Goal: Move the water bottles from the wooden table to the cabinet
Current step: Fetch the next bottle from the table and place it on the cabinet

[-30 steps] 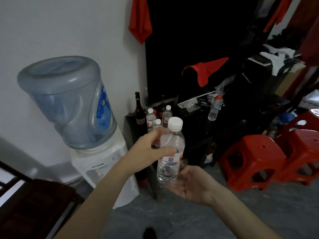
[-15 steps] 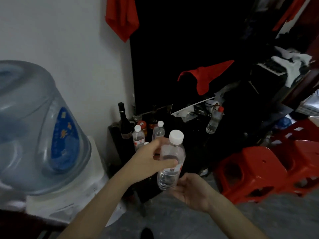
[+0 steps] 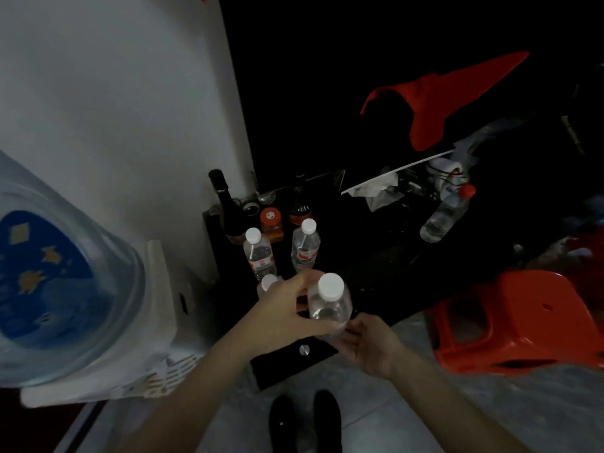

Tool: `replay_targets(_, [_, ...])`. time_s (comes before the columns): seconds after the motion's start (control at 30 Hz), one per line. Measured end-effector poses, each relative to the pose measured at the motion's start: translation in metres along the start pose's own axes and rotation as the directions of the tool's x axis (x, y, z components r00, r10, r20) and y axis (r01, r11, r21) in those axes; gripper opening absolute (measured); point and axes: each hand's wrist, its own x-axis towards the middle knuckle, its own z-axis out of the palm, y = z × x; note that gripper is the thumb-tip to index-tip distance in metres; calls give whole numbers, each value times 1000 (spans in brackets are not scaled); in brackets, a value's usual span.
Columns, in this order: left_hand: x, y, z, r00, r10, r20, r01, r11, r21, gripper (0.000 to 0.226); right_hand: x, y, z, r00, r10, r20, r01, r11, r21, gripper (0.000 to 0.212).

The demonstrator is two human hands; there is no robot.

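Item: one clear water bottle point(image 3: 330, 305), white screw cap, held upright over the front edge of the dark cabinet point(image 3: 376, 256), at about 6 o'clock of the bottles already set down. It is gripped by the left hand point(image 3: 284, 312), whose fingers and thumb are curled round the upper body just under the cap; the right hand point(image 3: 366, 344) is brought in from 4 o'clock, its fingers curled loosely against the lower body and base (whether they pinch or merely steady cannot be told). The two-handed hold is judged to serve a controlled lowering into the narrow gap left at the front of the row. Appearance: thin transparent plastic, seen almost from above so that the cap hides the neck; the label is not shown from this angle, and the fill level cannot be told. Stored companions: a capped water bottle at left point(image 3: 258, 256) and a capped water bottle at right point(image 3: 305, 246), both upright at 12 o'clock of the held one, red-and-white labels visible; a further white cap point(image 3: 268, 282) is half hidden behind the left hand at 10 o'clock. Behind these, a dark wine bottle point(image 3: 225, 207) and a red-lidded jar point(image 3: 271, 223) are kept against the wall. A red-capped bottle point(image 3: 444, 217) is leaning at 2 o'clock, well apart. A water dispenser point(image 3: 65, 282) is stood at 9 o'clock, a red stool point(image 3: 516, 322) at 3 o'clock.
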Motion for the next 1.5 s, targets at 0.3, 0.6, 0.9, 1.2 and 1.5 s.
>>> replay_targets(0.3, [44, -45, 47, 979, -92, -181, 111, 989, 95, 55, 90, -27, -16, 989, -46, -143, 42, 999, -29, 26])
replay_targets(0.6, [81, -73, 50, 957, -164, -241, 190, 978, 91, 57, 127, -49, -7, 981, -54, -187, 28, 989, -143, 26])
replay_targets(0.9, [97, -81, 58, 972, -199, -125, 219, 960, 177, 52, 126, -65, -6, 987, 11, -158, -68, 931, -359, 37])
replay_targets(1.2, [103, -49, 38, 975, -212, -71, 222, 879, 423, 74, 101, -97, 1, 986, -109, -127, 25, 846, -532, 44])
replay_targets(1.5, [62, 7, 2, 953, -11, -302, 227, 683, 694, 69, 31, -128, 35, 857, -499, 132, 229, 139, -963, 45])
